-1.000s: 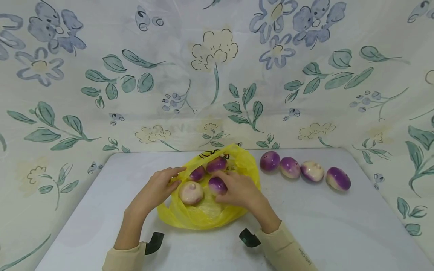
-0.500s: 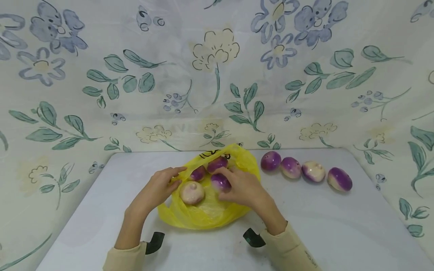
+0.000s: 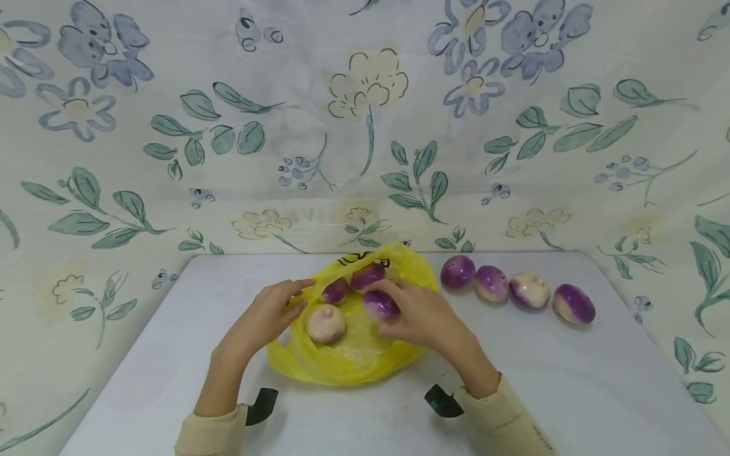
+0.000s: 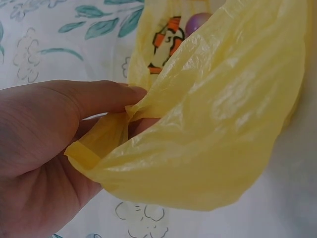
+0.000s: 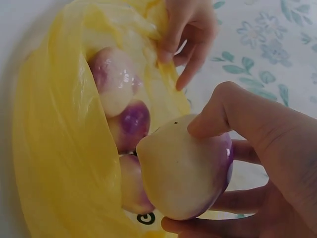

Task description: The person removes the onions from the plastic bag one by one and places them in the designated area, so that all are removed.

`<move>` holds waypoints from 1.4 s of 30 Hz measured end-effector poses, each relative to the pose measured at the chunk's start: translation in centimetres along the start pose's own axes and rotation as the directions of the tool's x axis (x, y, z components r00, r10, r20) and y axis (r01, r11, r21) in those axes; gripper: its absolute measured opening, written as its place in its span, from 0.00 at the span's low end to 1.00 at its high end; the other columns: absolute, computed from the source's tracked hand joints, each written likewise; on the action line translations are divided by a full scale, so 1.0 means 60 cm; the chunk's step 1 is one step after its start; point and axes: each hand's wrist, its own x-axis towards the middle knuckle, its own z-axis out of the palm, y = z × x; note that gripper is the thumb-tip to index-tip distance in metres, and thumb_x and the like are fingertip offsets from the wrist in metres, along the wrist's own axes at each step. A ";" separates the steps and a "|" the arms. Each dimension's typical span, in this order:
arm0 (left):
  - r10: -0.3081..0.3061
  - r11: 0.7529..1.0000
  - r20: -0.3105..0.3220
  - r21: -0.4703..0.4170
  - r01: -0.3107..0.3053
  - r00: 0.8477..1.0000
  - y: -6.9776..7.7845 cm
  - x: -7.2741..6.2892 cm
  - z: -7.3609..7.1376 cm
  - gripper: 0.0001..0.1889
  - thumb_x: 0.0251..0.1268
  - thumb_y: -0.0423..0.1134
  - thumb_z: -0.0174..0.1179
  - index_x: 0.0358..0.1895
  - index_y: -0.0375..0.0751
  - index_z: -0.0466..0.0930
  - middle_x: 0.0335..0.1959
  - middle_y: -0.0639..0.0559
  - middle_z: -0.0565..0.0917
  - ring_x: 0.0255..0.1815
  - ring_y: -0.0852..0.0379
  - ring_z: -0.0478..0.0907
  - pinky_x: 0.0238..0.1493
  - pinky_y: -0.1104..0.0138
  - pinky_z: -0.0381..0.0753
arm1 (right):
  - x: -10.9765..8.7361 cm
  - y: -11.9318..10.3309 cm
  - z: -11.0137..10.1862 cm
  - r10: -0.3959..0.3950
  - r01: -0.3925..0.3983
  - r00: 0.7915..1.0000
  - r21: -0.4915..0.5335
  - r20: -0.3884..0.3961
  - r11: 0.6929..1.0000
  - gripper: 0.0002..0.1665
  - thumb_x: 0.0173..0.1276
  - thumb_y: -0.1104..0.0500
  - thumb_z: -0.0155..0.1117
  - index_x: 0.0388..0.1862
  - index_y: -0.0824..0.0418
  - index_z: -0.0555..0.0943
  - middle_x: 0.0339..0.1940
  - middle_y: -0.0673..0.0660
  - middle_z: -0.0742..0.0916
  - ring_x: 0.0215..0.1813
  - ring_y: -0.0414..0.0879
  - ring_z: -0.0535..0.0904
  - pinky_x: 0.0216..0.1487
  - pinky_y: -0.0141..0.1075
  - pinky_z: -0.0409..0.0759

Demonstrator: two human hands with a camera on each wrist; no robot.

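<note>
A purple-and-white turnip (image 3: pixel 381 305) is in my right hand (image 3: pixel 422 318), over the right part of a yellow plastic bag (image 3: pixel 348 370). The right wrist view shows thumb and fingers around this turnip (image 5: pixel 183 168), its pale side facing the camera. Three other turnips lie inside the bag: a mostly white turnip (image 3: pixel 325 324) at the front, and a purple turnip (image 3: pixel 334 291) beside another purple turnip (image 3: pixel 367 277) behind it. At the left side of the opening, my left hand (image 3: pixel 262 320) pinches the bag's edge; in the left wrist view the thumb (image 4: pixel 114 96) presses on the folded plastic.
Several turnips stand in a row to the right of the bag, from a purple turnip (image 3: pixel 457 273) to a two-toned turnip (image 3: pixel 573 304) at the far right end. They sit on a white table (image 3: pixel 570 392). A floral cloth (image 3: pixel 365 139) hangs behind.
My right hand has drawn the turnip a little to the right, away from the white one in the bag. The left hand keeps its place on the bag's edge.
</note>
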 end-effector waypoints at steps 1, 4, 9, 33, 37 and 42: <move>-0.002 1.000 0.002 0.000 0.002 1.000 0.000 0.000 0.000 0.22 0.68 0.30 0.58 0.65 0.37 0.74 0.55 0.41 0.83 0.43 0.53 0.80 0.49 0.58 0.86 | -0.002 0.002 -0.002 -0.001 0.001 1.000 -0.004 -0.007 1.000 0.37 0.54 0.44 0.71 0.65 0.36 0.71 0.59 0.53 0.83 0.51 0.48 0.82 0.57 0.46 0.81; -0.005 1.000 0.006 0.001 0.005 1.000 0.001 0.001 0.001 0.22 0.68 0.31 0.58 0.65 0.38 0.74 0.57 0.41 0.83 0.46 0.52 0.80 0.50 0.57 0.85 | -0.008 0.008 -0.009 -0.008 0.008 1.000 -0.019 -0.028 1.000 0.37 0.53 0.44 0.70 0.64 0.35 0.72 0.54 0.53 0.85 0.44 0.46 0.81 0.50 0.42 0.83; 0.004 1.000 0.002 0.002 -0.004 1.000 0.000 0.002 0.001 0.22 0.68 0.31 0.59 0.65 0.37 0.74 0.56 0.41 0.83 0.46 0.52 0.81 0.50 0.57 0.85 | -0.015 0.018 -0.016 -0.015 0.013 0.999 -0.061 -0.039 0.998 0.37 0.53 0.43 0.68 0.65 0.35 0.71 0.51 0.53 0.85 0.38 0.44 0.78 0.43 0.38 0.81; 0.002 1.000 0.011 0.004 -0.002 1.000 -0.001 -0.002 0.001 0.22 0.69 0.31 0.58 0.66 0.38 0.73 0.59 0.41 0.82 0.49 0.50 0.81 0.51 0.56 0.85 | -0.060 0.080 -0.021 0.036 -0.039 0.998 -0.053 -0.053 0.998 0.37 0.53 0.44 0.71 0.65 0.39 0.73 0.55 0.56 0.84 0.44 0.49 0.82 0.50 0.47 0.84; -0.002 1.000 0.009 0.005 0.002 1.000 0.001 -0.002 0.000 0.22 0.69 0.31 0.58 0.66 0.38 0.73 0.58 0.41 0.82 0.47 0.51 0.81 0.50 0.57 0.85 | -0.065 0.091 -0.028 0.058 -0.059 0.997 -0.039 -0.048 0.997 0.38 0.53 0.45 0.73 0.65 0.40 0.73 0.56 0.56 0.83 0.49 0.51 0.82 0.54 0.51 0.83; -0.007 1.000 0.000 0.004 0.007 1.000 0.002 -0.002 -0.002 0.22 0.69 0.30 0.58 0.66 0.38 0.74 0.57 0.41 0.82 0.43 0.53 0.80 0.48 0.59 0.86 | -0.068 0.108 -0.033 0.064 -0.067 0.997 -0.065 -0.049 0.996 0.38 0.54 0.45 0.73 0.65 0.44 0.74 0.54 0.57 0.85 0.52 0.52 0.82 0.55 0.51 0.83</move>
